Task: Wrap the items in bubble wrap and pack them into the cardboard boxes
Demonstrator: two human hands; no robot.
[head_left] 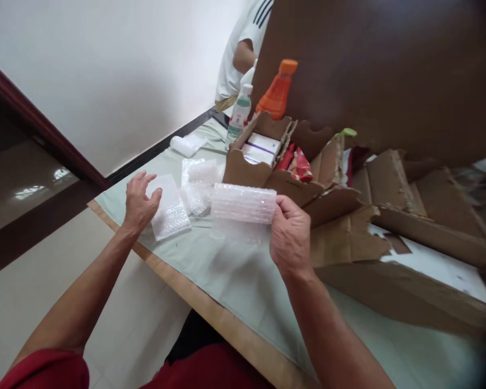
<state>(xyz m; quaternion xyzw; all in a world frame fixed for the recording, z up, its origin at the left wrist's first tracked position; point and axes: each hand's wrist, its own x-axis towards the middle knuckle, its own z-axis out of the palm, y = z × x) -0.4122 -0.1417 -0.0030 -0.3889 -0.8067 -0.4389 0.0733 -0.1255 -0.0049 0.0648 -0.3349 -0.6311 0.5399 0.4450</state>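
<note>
My right hand (291, 232) grips the right end of a clear bubble wrap piece (243, 204), folded or rolled into a strip, held above the table. Its lower part hangs loose and looks blurred. My left hand (140, 200) is raised with thumb and fingers apart, holding nothing. Close by it lies a flat bubble wrap sheet (168, 210) on the table. More bubble wrap pieces (200, 178) lie in a loose heap between the two hands, partly overlapping.
Cardboard boxes (344, 200) with small packets line the table's (227, 281) right side. A water bottle (240, 116) and an orange bottle (276, 92) stand behind them. A white roll (186, 145) lies near the wall. Another person (243, 54) is at the far end.
</note>
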